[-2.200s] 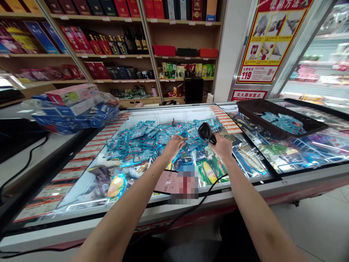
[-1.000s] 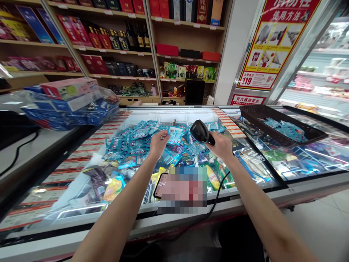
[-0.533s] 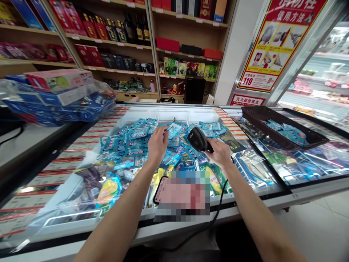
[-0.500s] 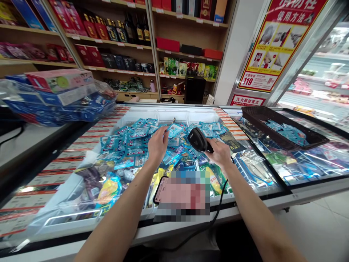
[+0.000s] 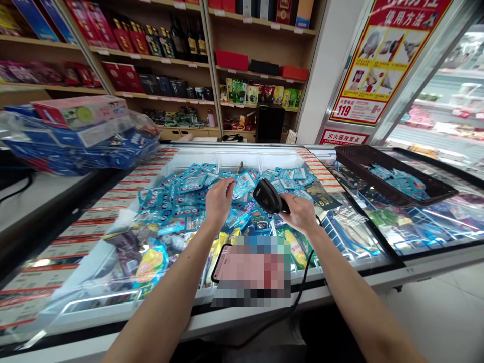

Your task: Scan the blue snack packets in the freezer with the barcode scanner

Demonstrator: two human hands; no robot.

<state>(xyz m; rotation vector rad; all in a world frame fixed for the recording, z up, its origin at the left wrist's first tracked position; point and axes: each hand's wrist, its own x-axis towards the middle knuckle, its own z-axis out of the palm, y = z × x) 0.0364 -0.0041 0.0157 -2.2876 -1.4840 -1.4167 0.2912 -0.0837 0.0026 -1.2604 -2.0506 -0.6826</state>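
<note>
My left hand (image 5: 219, 201) pinches the edge of a small blue packet (image 5: 245, 184), whose white barcode label faces up. In my right hand (image 5: 299, 213) is a black barcode scanner (image 5: 267, 196), its head pointed left and close beside that packet. The scanner's cable (image 5: 305, 272) runs down from my right hand past the freezer's front edge. Below both hands, many similar blue packets (image 5: 192, 182) lie in a loose heap on the glass top of a chest freezer.
A phone (image 5: 223, 264), partly blurred out, lies near the front edge. At right, a brown tray (image 5: 427, 174) holds more blue packets. Boxes in clear plastic (image 5: 86, 133) stand at left. Stocked shelves (image 5: 151, 55) rise behind the freezer.
The scanner and my right hand have moved slightly left and down. The packet in my left hand is tilted more, its barcode turned toward the scanner.
</note>
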